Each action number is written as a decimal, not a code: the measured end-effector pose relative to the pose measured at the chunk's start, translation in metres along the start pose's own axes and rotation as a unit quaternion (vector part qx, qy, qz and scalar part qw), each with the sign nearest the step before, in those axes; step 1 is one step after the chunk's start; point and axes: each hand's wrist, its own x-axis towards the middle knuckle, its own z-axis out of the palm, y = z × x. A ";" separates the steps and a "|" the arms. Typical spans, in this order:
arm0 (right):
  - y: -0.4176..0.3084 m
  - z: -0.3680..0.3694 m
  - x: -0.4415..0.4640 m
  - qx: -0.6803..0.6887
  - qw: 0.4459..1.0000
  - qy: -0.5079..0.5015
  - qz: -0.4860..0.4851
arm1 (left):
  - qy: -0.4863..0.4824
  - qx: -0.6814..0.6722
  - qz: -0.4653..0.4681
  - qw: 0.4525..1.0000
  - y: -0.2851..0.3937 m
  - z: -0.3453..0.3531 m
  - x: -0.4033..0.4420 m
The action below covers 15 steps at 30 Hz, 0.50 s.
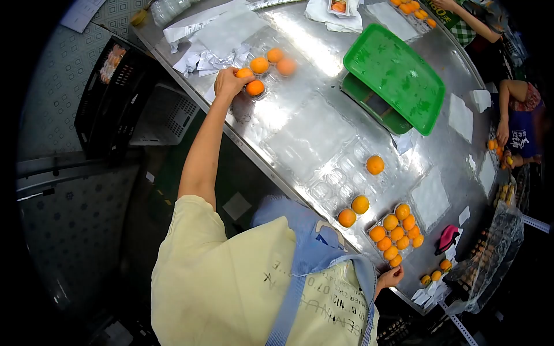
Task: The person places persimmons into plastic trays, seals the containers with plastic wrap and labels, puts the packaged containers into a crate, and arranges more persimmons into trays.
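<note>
Stretched out to the upper left, my left hand (pixel 228 84) is closed on an orange (pixel 244 73) among several others in a clear plastic tray. An orange (pixel 255 87) sits just below it, and another orange (pixel 259 65) lies above right. One orange (pixel 285 66) there looks blurred. My right hand (pixel 390 278) is low on the right at the table edge, fingers curled by the near corner of a clear tray (pixel 369 232) filled with oranges. What these fingers grip is too small to make out. Between my hands lies a mostly unfilled clear tray (pixel 332 187) with a few oranges.
A green bin with a tilted lid (pixel 398 75) stands on the metal table (pixel 306 104). Crumpled paper (pixel 210 60) lies at upper left. Black crates (pixel 109 98) and a white basket (pixel 167 115) are off the left edge. Co-workers' hands (pixel 503 132) handle fruit at the right.
</note>
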 end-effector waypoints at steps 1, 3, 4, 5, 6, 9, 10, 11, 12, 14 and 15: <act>-0.001 0.000 0.000 0.001 1.000 -0.002 0.000 | 0.015 0.003 0.004 1.000 0.000 0.002 -0.002; -0.002 0.001 0.000 0.001 1.000 0.003 0.008 | 0.049 0.000 0.010 0.999 -0.001 0.005 -0.008; -0.002 0.001 0.001 0.001 1.000 0.005 0.013 | 0.069 -0.006 0.012 0.998 -0.001 0.007 -0.012; -0.003 0.001 0.001 -0.004 1.000 0.000 0.015 | 0.088 -0.012 0.014 0.996 -0.001 0.008 -0.014; -0.002 0.000 0.001 -0.009 1.000 -0.005 0.017 | 0.090 -0.009 0.013 0.996 0.000 0.010 -0.014; -0.001 0.000 0.001 -0.013 1.000 -0.011 0.017 | 0.075 0.009 0.015 0.997 -0.003 0.012 -0.013; -0.001 0.000 0.001 -0.013 1.000 -0.012 0.015 | 0.057 0.019 0.021 0.998 -0.005 0.011 -0.008; -0.001 0.000 0.001 -0.010 1.000 -0.011 0.015 | 0.039 0.028 0.028 0.998 -0.007 0.010 -0.005; -0.001 0.001 0.001 -0.008 1.000 -0.010 0.015 | 0.023 0.026 0.017 0.999 -0.005 0.005 -0.007; -0.002 0.001 0.001 -0.006 1.000 -0.010 0.014 | -0.008 0.022 -0.003 1.000 0.002 -0.008 -0.010; -0.003 0.000 0.001 -0.007 1.000 -0.012 0.014 | -0.004 0.029 0.001 1.000 0.001 -0.007 -0.011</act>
